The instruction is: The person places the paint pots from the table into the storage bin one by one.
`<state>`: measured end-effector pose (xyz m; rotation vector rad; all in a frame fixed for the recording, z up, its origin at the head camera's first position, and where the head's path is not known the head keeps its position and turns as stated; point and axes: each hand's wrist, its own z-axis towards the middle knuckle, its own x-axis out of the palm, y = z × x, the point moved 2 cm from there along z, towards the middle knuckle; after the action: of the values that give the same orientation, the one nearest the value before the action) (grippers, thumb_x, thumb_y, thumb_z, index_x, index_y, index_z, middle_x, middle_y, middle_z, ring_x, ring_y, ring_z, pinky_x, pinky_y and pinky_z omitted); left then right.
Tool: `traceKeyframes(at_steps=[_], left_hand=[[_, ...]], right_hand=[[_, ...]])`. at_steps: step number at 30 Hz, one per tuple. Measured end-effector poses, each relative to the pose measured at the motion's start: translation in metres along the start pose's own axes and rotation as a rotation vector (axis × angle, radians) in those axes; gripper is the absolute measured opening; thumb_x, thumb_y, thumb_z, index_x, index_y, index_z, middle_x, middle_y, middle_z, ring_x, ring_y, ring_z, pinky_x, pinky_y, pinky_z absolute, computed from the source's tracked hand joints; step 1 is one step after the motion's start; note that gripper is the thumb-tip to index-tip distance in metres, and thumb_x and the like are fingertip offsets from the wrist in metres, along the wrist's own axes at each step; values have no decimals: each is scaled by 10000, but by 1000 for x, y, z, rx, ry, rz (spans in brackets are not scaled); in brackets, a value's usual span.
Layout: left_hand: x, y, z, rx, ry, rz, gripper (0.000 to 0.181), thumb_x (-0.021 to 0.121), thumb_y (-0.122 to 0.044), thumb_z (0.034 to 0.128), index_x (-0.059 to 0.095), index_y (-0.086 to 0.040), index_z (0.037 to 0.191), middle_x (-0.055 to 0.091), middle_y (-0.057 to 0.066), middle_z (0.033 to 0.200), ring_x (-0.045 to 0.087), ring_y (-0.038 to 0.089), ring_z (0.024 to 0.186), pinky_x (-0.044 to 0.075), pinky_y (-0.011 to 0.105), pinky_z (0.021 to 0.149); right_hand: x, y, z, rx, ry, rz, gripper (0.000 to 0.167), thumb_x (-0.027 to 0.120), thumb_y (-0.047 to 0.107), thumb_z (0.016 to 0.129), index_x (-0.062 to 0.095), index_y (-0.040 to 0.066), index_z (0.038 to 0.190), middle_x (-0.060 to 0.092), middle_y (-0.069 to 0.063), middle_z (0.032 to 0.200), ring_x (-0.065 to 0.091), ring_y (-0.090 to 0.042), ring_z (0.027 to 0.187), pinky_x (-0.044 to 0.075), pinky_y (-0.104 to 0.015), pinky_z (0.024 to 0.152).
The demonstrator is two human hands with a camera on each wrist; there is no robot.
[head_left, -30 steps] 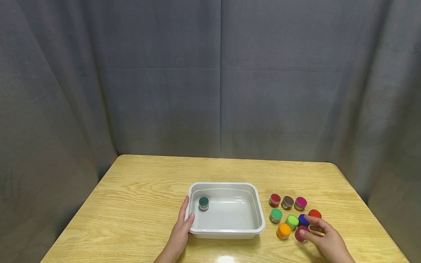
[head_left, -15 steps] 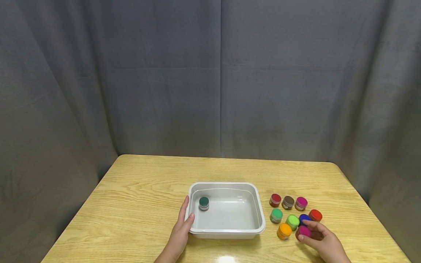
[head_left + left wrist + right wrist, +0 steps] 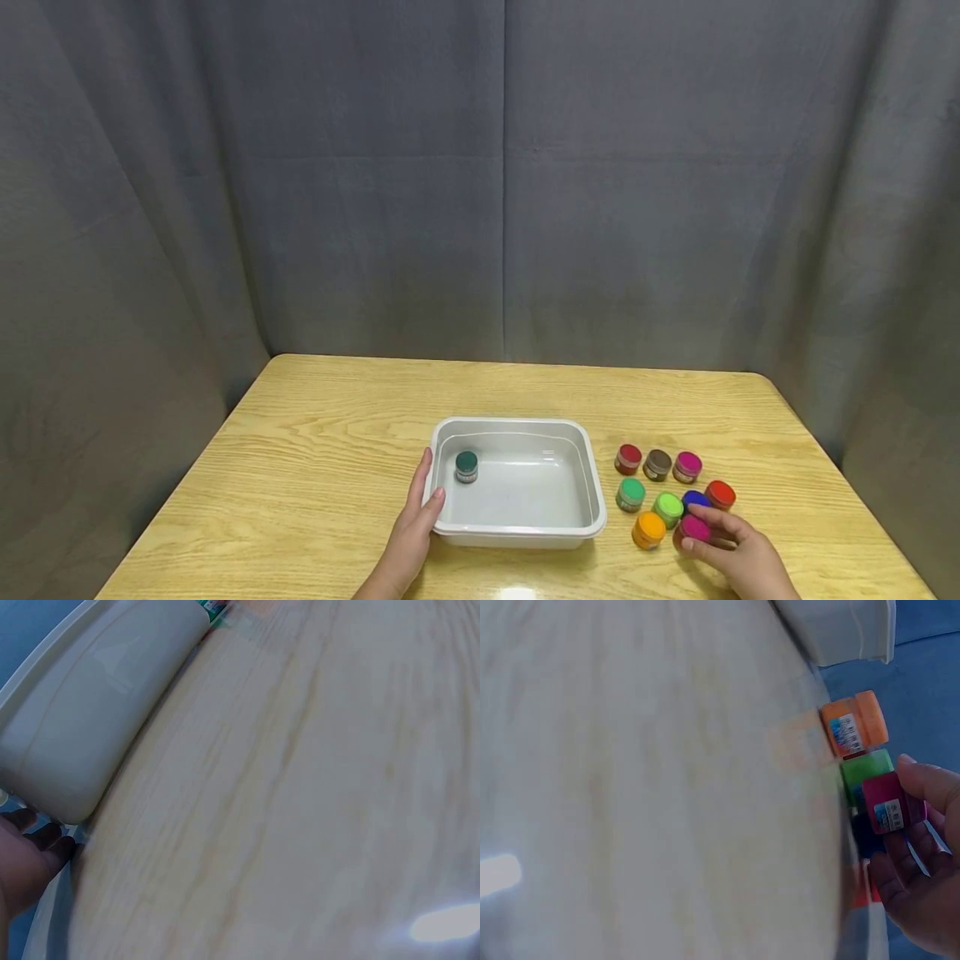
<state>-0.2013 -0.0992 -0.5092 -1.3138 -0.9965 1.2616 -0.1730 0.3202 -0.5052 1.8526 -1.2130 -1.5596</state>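
Head view: grey curtain [image 3: 360, 208] hanging up at twelve o'clock, wood-grained table [image 3: 315, 467] spread below it, white tray [image 3: 525, 492] near the table's six o'clock. Left hand [image 3: 409, 529] lies against the tray's wall around eight o'clock, fingers extended, thumb at the rim. Right hand [image 3: 738, 546], between three and four o'clock from the tray, has thumb and fingers clamped on a magenta jar [image 3: 696, 527]! Whether that jar clears the tabletop, I can't tell. Around it: orange jar [image 3: 648, 530] at nine, light green jar [image 3: 667, 509] at ten, blue jar [image 3: 694, 498] at twelve, red jar [image 3: 721, 495] at one. Dark green jar [image 3: 467, 467] stands inside the tray, towards nine.
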Motion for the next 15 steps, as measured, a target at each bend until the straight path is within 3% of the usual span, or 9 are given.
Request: traceKeyframes(at_steps=[4,8,11,15], left_hand=[[0,0,0,0,2,-4,595,361,-307,1055,113,-217,1589,66,143,1659,27,466,1500,32,749,1123],[0,1,0,-2,0,-13,606,369,-305,1054,102,-218,1591,55,144,1660,17,463,1501,22,745,1125],[0,1,0,-8,-2,-15,620,375,-310,1052,88,-205,1592,45,148,1659,10,465,1500,17,744,1125],[0,1,-1,-18,1,-17,631,377,-320,1052,77,-190,1592,39,156,1658,10,472,1497,21,744,1125]], right_hand=[[-4,9,-5,-30,-14,-18,755,765,452,820,518,35,1399,547,-226,1351,572,-335,1160,520,-386,873],[-9,23,-11,-75,-25,-12,733,748,419,848,499,27,1415,511,-245,1388,594,-319,1154,516,-294,849],[-12,36,-13,-120,-31,-1,714,752,363,859,482,27,1429,467,-255,1434,631,-206,1090,532,-188,793],[-10,52,-15,-181,-5,64,692,733,288,886,443,19,1454,418,-257,1474,622,-80,1052,559,-168,791]])
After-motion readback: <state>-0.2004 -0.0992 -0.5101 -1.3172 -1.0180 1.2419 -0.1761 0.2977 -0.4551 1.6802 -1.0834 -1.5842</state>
